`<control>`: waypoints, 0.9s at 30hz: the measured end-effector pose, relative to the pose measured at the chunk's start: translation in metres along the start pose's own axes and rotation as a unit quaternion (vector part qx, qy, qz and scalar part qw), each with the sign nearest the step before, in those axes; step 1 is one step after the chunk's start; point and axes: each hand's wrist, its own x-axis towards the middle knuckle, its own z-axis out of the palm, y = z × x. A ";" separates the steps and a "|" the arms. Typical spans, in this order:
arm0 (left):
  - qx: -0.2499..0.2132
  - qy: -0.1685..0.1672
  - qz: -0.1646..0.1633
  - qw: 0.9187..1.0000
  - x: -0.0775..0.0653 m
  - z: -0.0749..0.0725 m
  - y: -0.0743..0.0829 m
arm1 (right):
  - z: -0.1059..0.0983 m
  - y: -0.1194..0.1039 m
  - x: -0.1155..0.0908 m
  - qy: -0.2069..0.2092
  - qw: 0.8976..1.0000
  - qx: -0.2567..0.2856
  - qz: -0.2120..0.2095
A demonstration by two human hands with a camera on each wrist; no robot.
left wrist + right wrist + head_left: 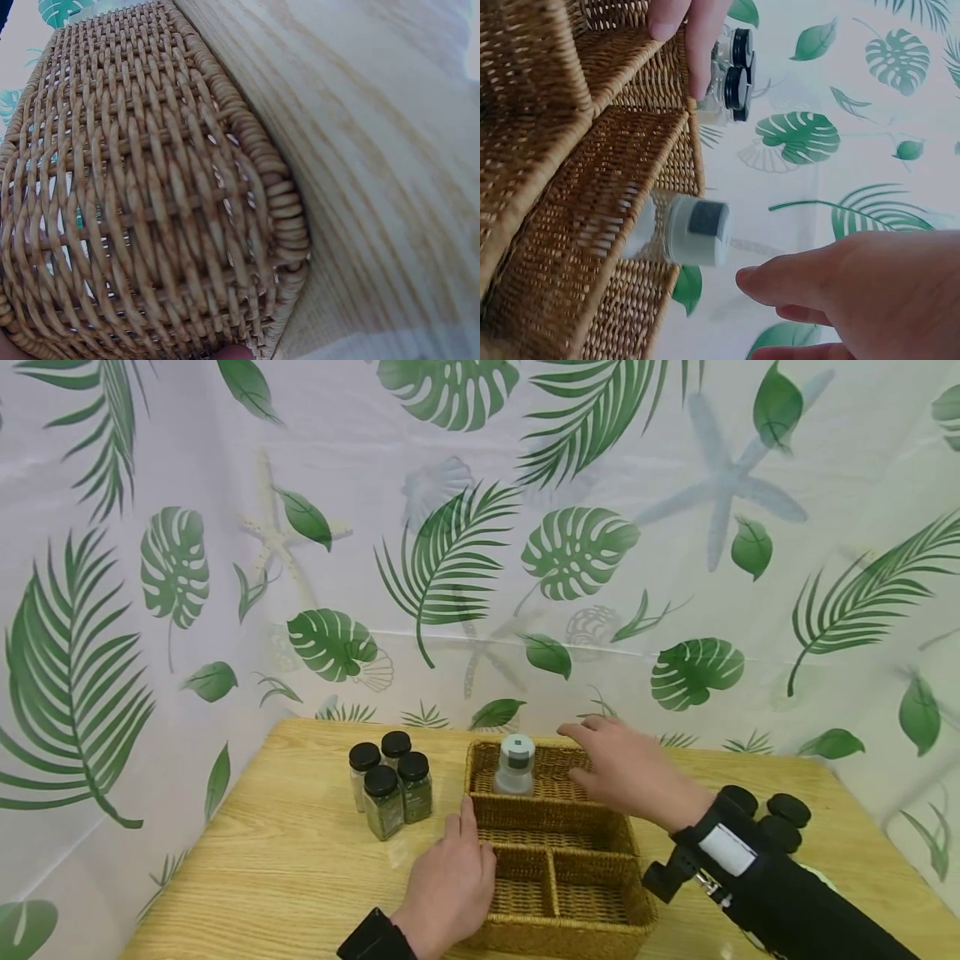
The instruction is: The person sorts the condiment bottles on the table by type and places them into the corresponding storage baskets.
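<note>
A woven basket (555, 935) with several compartments sits on the table. My left hand (453, 885) grips its left wall; in the right wrist view, fingers (701, 52) lie over the rim on both sides. The left wrist view shows the basket's woven side (142, 172) up close. A clear bottle with a pale cap (516, 764) stands in the left part of the back compartment. To its right, above that compartment, my right hand (637, 768) hovers with spread fingers and holds nothing. In the right wrist view, the thumb (780, 281) is apart from the bottle cap (709, 229).
Several black-capped spice jars (384, 802) stand on the table, left of the basket. More black lids (780, 833) show to the right, partly hidden behind my right forearm, near a pale round edge (817, 878). A leaf-printed cloth (480, 568) hangs behind the wooden table (300, 843).
</note>
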 end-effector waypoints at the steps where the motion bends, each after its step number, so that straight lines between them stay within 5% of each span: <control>1: 0.000 -0.001 -0.001 1.000 0.000 0.000 0.000 | -0.002 0.002 -0.003 -0.003 1.000 0.002 0.005; 27: 0.002 -0.002 -0.005 1.000 0.000 0.001 0.000 | -0.013 0.060 -0.081 -0.036 0.996 -0.011 0.085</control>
